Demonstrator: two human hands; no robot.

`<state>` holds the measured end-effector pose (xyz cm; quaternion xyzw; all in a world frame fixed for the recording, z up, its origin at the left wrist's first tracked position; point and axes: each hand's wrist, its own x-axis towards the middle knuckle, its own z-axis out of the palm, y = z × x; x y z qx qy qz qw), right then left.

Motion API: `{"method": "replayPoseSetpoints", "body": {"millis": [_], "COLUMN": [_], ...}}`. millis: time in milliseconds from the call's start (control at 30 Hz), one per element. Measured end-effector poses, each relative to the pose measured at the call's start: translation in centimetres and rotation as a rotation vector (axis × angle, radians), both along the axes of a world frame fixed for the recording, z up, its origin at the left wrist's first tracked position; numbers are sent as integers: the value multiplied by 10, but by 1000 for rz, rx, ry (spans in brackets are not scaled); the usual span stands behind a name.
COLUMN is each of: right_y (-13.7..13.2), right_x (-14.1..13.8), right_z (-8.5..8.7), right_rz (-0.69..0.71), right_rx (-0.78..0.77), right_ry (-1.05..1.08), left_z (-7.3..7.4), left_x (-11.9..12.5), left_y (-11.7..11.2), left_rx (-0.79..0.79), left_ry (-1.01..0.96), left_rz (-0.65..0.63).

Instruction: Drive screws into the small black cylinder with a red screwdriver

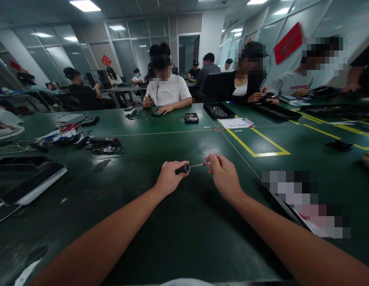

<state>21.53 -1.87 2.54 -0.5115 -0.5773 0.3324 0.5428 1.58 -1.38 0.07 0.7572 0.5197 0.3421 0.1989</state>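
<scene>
Left hand (pixel 167 178): grasps a dark cyl. piece (pixel 181 169), round end angled twd. the right hand.
Right hand (pixel 225 175): pinches a slim driver-like tool (pixel 198 165) nr. its reddish part, bright shaft reaching the piece's end; whether tip is inside or only at the rim, can't tell.
Shaft: best kept in line w/ whatever it meets, I'd judge; off-angle, the tip could slip & scratch the rim or jab the left hand.
Grip: light, steady pressure prob. beats force; left hand shd. resist any twist w/o shifting.
Forearms (pixel 125 222): reach in fr. both sides; bracing on the tabletop wd. likely steady so small a target.
Round end: pale ring abt. a darker ctr., inner detail too small to read; body blackish, short, partly covered by the hand.
Location: piece held over the green tabletop (pixel 172 242), mid-scene, betw. the hands.
Nearby: black cable coil (pixel 106 147) at left; co-worker in white shirt (pixel 169 90) opposite.
</scene>
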Motion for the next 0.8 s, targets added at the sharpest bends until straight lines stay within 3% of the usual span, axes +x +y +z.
{"method": "replayPoseSetpoints", "body": {"millis": [100,333,533,800], "right_y": [2,-1,-2,-6], "right_x": [1,1,2,0], "right_z": [-4,-5,-1,-1], "right_rz": [-30,60,47,91], "right_rx": [28,-13,14,42], "right_ry": [-49,-9,-163,-37], "left_z": [1,-1,-1,-1], "left_x": [-1,-2,-3,-3], "left_y": [0,4,4,3], "left_rx": [-6,19,17,28], "left_ry": [-6,-33,-42,-44], "left_rz": [0,13,19,13]}}
